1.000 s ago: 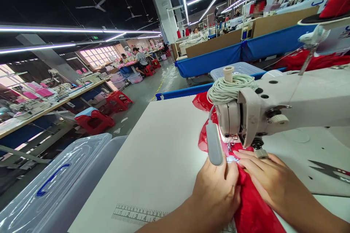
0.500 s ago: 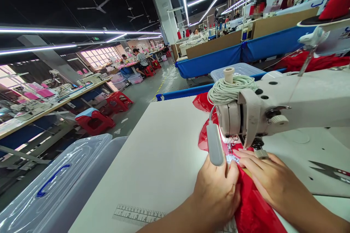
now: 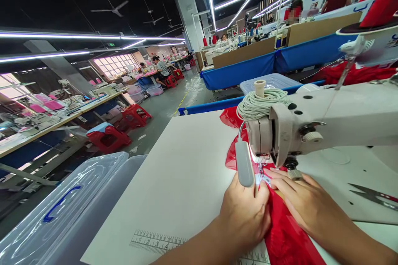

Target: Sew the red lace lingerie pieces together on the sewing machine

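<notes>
Red sheer fabric [image 3: 287,232] runs from the table's front edge up under the needle of a white sewing machine [image 3: 351,116]. My left hand [image 3: 245,209] is closed on the fabric's left edge, thumb and fingers pinched just in front of the presser foot [image 3: 261,169]. Part of its fingers is hidden behind the grey lamp [image 3: 244,163]. My right hand [image 3: 306,201] lies flat over the fabric to the right of the needle, fingers stretched out and touching the cloth. More red cloth [image 3: 231,116] spreads behind the machine head.
Thread snips [image 3: 374,196] lie on the table at the right. A coil of pale green cord [image 3: 261,102] sits atop the machine head. A ruler scale [image 3: 158,241] marks the white table [image 3: 186,165]. Lidded plastic boxes [image 3: 77,198] stand at left; other people work farther off.
Both hands keep nearly the same place and hold at the needle. The view has shifted slightly; the snips and machine arm appear a little farther left.
</notes>
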The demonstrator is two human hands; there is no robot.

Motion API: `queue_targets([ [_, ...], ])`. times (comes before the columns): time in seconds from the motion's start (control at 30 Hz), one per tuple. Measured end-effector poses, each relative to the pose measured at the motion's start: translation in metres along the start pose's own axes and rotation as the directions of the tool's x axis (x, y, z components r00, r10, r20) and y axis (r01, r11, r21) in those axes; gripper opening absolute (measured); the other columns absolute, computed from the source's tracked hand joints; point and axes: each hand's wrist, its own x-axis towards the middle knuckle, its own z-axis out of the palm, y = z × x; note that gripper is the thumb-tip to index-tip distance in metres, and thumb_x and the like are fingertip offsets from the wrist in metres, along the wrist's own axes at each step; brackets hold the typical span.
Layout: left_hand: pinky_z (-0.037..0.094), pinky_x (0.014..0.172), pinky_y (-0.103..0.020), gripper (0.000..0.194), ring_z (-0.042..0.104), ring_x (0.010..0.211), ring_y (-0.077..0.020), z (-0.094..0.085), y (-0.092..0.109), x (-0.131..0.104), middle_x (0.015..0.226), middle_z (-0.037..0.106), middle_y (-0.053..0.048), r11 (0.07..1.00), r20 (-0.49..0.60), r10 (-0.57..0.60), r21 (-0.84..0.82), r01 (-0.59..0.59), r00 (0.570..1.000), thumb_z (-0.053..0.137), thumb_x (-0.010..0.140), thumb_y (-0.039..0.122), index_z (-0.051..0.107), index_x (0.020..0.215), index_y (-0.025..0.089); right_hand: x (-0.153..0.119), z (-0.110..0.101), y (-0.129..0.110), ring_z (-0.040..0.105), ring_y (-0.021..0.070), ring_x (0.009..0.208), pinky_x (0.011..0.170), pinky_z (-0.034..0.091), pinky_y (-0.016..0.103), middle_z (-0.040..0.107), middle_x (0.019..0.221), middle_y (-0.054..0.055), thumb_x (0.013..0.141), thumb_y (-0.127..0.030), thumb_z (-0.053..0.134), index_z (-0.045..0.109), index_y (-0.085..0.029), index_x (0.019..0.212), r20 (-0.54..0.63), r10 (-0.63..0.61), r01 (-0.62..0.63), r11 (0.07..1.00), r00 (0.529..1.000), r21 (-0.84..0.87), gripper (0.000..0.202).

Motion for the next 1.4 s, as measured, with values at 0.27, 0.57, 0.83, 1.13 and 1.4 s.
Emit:
queue_targets([
  [0.27, 0.054, 0.083, -0.041, 0.031, 0.060, 0.108, -0.0300, 0.002, -0.008, -0.002, 0.113, 0.062, -0.017, 0.983, 0.000, -0.070, -0.169, 0.069, 0.998, 0.048, 0.088, 0.031, 0.056, 0.113, 0.013, 0.000, 0.000, 0.010, 0.068, 0.0162, 0.092, 0.083, 0.046, 0.032, 0.073, 0.108, 0.006, 0.083, -0.001, 0.033, 0.061, -0.018, 0.110, -0.004, -0.098, 0.098, 0.995, 0.995, 0.034, 0.042],
  [0.57, 0.038, 0.109, -0.045, 0.035, 0.052, 0.123, -0.0260, -0.015, -0.077, 0.024, 0.130, 0.059, -0.009, 0.967, 0.202, -0.083, -0.220, 0.128, 0.976, 0.053, 0.092, 0.029, 0.054, 0.126, 0.019, -0.005, -0.011, 0.011, 0.069, 0.0180, 0.094, 0.081, 0.051, 0.030, 0.072, 0.110, 0.006, 0.088, -0.008, 0.042, 0.058, -0.021, 0.106, -0.049, -0.171, 0.176, 0.971, 0.984, 0.159, 0.027],
  [0.83, 0.048, 0.052, -0.034, 0.035, 0.063, 0.072, -0.0257, -0.061, -0.011, -0.035, 0.082, 0.068, -0.010, 0.982, 0.395, -0.097, -0.111, 0.152, 0.914, 0.071, 0.083, 0.046, 0.070, 0.090, 0.012, 0.021, -0.024, -0.030, 0.062, 0.0181, 0.115, 0.090, 0.053, 0.025, 0.064, 0.130, 0.009, 0.091, -0.015, 0.046, 0.053, -0.017, 0.131, 0.036, -0.286, 0.260, 0.912, 0.958, 0.318, 0.041],
  [1.13, 0.048, 0.088, -0.040, 0.023, 0.060, 0.104, -0.0283, -0.047, -0.088, 0.022, 0.109, 0.064, -0.013, 0.815, 0.309, -0.422, -0.281, 0.506, 0.852, 0.055, 0.091, 0.033, 0.061, 0.105, 0.015, 0.025, 0.000, -0.065, 0.065, 0.0274, 0.110, 0.087, 0.056, 0.040, 0.065, 0.128, 0.008, 0.078, -0.020, 0.057, 0.064, -0.012, 0.122, 0.075, -0.409, 0.395, 0.906, 0.909, 0.155, 0.045],
  [1.4, 0.048, 0.080, -0.033, 0.017, 0.061, 0.086, -0.0188, -0.009, -0.088, 0.016, 0.089, 0.064, -0.003, 0.667, 0.248, -0.488, -0.512, 0.541, 0.837, 0.040, 0.096, 0.025, 0.053, 0.087, 0.021, 0.020, -0.005, -0.069, 0.058, 0.0292, 0.120, 0.093, 0.052, 0.047, 0.057, 0.137, 0.010, 0.082, -0.020, 0.056, 0.058, -0.009, 0.130, 0.205, -0.409, 0.365, 0.904, 0.889, 0.221, 0.050],
])
